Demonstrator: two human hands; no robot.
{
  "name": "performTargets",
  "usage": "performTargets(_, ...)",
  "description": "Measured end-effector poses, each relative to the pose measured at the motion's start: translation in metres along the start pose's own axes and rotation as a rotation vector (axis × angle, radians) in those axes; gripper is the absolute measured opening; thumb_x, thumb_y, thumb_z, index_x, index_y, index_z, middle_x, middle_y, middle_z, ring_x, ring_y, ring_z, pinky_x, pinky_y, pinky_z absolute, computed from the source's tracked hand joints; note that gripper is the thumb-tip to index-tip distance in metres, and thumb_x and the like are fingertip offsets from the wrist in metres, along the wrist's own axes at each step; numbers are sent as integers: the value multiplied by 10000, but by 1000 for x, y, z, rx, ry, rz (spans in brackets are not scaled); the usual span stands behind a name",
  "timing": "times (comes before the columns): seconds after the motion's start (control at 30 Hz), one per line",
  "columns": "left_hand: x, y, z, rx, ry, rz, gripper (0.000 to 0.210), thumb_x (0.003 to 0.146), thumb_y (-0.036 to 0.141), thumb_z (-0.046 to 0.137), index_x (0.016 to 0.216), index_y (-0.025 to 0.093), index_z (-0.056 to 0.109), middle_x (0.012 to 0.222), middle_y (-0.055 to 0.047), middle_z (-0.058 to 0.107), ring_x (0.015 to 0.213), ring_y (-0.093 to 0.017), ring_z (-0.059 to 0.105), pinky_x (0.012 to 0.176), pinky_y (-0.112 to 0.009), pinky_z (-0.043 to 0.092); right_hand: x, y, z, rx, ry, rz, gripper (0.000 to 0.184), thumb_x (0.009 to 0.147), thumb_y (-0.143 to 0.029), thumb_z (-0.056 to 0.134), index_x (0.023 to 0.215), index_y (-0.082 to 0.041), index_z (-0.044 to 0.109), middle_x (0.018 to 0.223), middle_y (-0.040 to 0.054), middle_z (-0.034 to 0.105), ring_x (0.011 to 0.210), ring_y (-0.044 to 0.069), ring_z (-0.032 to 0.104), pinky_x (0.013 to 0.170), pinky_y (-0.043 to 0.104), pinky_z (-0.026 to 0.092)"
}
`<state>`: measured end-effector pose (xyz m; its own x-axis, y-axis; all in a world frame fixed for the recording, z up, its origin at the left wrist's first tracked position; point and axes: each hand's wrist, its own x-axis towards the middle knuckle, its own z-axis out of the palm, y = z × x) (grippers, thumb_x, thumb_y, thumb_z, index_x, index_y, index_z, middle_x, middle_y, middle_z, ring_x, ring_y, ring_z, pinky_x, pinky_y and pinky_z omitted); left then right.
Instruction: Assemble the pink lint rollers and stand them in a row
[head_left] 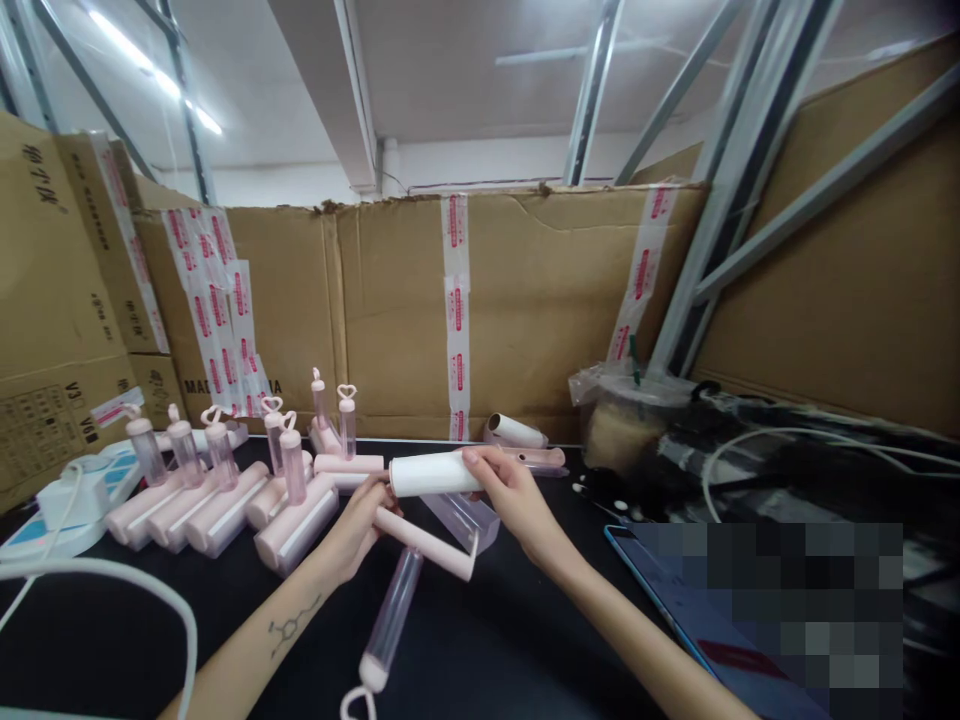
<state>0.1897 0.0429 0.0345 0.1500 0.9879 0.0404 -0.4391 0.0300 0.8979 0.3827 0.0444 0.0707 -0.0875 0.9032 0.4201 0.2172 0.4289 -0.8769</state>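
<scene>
My right hand (517, 495) grips the right end of a white lint roll (435, 475), thumb on top. Below it, my left hand (360, 530) is closed around the pink frame of a lint roller (427, 545); its fingers also reach the roll's left end. The lint roller's clear handle (394, 610) hangs toward me, ending in a pink heart-shaped loop. Behind the frame lies a clear plastic cover (469, 520), partly hidden. To the left stand several pink lint rollers (296, 535), handles up.
At the back lie a cardboard tube (517, 431) and another pink roller part (536, 458). A drink cup (626, 420) stands back right, near a blue-edged tablet (660, 600). A power strip (52, 525) and white cable (161, 585) are at left. Cardboard (390, 310) walls the back.
</scene>
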Motion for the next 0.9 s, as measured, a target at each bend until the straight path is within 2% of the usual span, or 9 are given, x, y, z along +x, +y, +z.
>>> performTargets(0.1, 3, -5, 0, -72, -15, 15, 150, 644, 166, 474, 760, 146, 568, 715, 3, 574, 677, -120, 534, 678, -239, 443, -2, 4, 4, -56, 15, -43, 361, 806, -487, 510, 914, -155, 603, 797, 41, 607, 735, 180, 557, 615, 257, 451)
performTargets(0.2, 3, -6, 1, -112, -22, 27, 189, 662, 208, 488, 806, 144, 593, 786, -22, 621, 792, -174, 572, 746, -289, 452, -5, 7, 8, -101, -9, -69, 340, 814, -464, 515, 932, -159, 609, 823, 41, 621, 770, 185, 567, 680, 266, 446)
performTargets(0.3, -1, -3, 2, -149, -10, 45, 279, 701, 299, 521, 912, 143, 618, 854, -49, 649, 903, -221, 578, 805, -332, 444, -9, 7, 11, -109, -35, -61, 338, 807, -452, 532, 968, -166, 615, 828, 36, 625, 765, 184, 577, 676, 266, 450)
performTargets(0.4, -5, 1, 2, -110, 3, 72, 362, 720, 364, 596, 1014, 153, 621, 963, -73, 653, 993, -248, 564, 846, -354, 433, -13, 7, 14, -84, -77, -43, 359, 784, -438, 573, 1034, -184, 611, 891, 42, 639, 790, 191, 587, 688, 277, 458)
performTargets(0.53, -6, 3, 4, -78, 16, 119, 355, 703, 321, 686, 1019, 166, 634, 1053, -76, 640, 1066, -233, 539, 923, -337, 397, -14, 8, 17, 40, -86, -14, 397, 774, -420, 593, 1103, -198, 591, 963, 44, 650, 835, 194, 595, 732, 289, 463)
performTargets(0.7, -4, 1, 3, -109, 21, 142, 349, 717, 328, 684, 1028, 178, 635, 1067, -64, 640, 1108, -217, 515, 952, -320, 382, -13, 8, 19, 150, -60, 37, 397, 772, -421, 599, 1102, -200, 596, 1032, 55, 646, 895, 207, 592, 741, 288, 467)
performTargets(0.9, -2, 0, 1, -127, 48, 132, 324, 676, 304, 720, 957, 162, 644, 1028, -69, 647, 1002, -216, 578, 867, -322, 447, -14, 1, 14, 221, -227, 68, 479, 778, -399, 612, 1216, -225, 525, 1088, 49, 613, 949, 196, 565, 818, 315, 447)
